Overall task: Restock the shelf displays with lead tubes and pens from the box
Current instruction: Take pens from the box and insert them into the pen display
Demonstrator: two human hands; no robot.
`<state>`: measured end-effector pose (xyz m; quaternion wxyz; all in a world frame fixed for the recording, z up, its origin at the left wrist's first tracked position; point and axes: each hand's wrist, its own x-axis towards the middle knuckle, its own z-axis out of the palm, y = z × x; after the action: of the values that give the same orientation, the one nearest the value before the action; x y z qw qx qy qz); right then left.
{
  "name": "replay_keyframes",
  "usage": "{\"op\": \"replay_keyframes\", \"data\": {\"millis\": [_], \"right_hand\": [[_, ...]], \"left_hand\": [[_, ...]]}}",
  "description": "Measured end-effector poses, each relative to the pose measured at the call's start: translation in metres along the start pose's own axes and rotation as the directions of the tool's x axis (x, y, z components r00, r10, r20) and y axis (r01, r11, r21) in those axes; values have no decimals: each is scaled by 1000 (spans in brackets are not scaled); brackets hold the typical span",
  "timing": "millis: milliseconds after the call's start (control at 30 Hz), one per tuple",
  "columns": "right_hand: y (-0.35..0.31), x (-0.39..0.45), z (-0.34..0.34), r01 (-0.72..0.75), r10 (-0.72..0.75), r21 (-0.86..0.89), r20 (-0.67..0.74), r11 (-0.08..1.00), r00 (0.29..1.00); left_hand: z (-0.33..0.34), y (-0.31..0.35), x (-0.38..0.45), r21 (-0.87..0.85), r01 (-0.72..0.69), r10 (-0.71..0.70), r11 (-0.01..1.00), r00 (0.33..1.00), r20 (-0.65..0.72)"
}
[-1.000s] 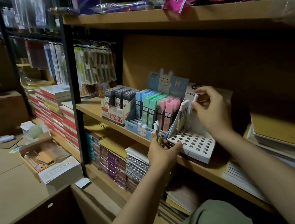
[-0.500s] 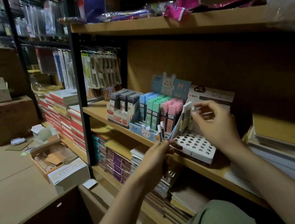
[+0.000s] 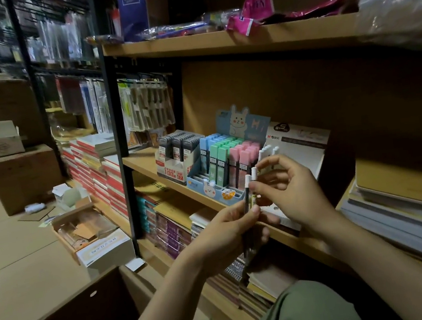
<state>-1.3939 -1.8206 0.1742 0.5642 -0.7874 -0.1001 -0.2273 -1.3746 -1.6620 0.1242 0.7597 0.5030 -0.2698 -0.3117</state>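
Both hands have drawn back from the pen display. Left hand (image 3: 229, 233) grips a bundle of white-capped pens (image 3: 247, 198) before the shelf (image 3: 148, 159); right hand (image 3: 285, 190) pinches one cap, probably picking it out to seat in the perforated pen display (image 3: 300, 140).

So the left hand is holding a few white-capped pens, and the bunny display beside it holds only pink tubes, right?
Not quite. The head view shows the bunny display holding blue, green and pink tubes, not only pink. The rest stands: the left hand holds white-capped pens.
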Motion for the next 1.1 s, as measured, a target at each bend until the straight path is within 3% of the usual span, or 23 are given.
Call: {"op": "replay_keyframes", "data": {"millis": [67, 167, 300, 433, 633, 767, 1100], "right_hand": [[-6, 5, -8, 65, -69, -43, -89, 997, 994], [-14, 19, -29, 179, -259, -319, -229, 931, 938], [-4, 33, -35, 212, -395, -554, -234, 805, 889], [12, 39, -25, 207, -409, -562, -262, 801, 874], [25, 44, -21, 206, -400, -530, -282, 823, 872], [27, 50, -24, 161, -334, -484, -295, 860, 895], [33, 56, -16, 116, -312, -635, -206, 764, 927]], "left_hand": [[-1, -2, 4, 74, -24, 32, 997, 994, -105], [-4, -6, 9, 316, -29, 131, 948, 943, -306], [-2, -12, 16, 325, 33, 96, 945, 924, -371], [-1, -18, 24, 312, 53, 86, 949, 905, -417], [3, -25, 39, 424, 24, 232, 905, 808, -541], [8, -25, 50, 484, 13, 284, 875, 796, -535], [6, -31, 53, 485, 71, 276, 872, 747, -605]]}}
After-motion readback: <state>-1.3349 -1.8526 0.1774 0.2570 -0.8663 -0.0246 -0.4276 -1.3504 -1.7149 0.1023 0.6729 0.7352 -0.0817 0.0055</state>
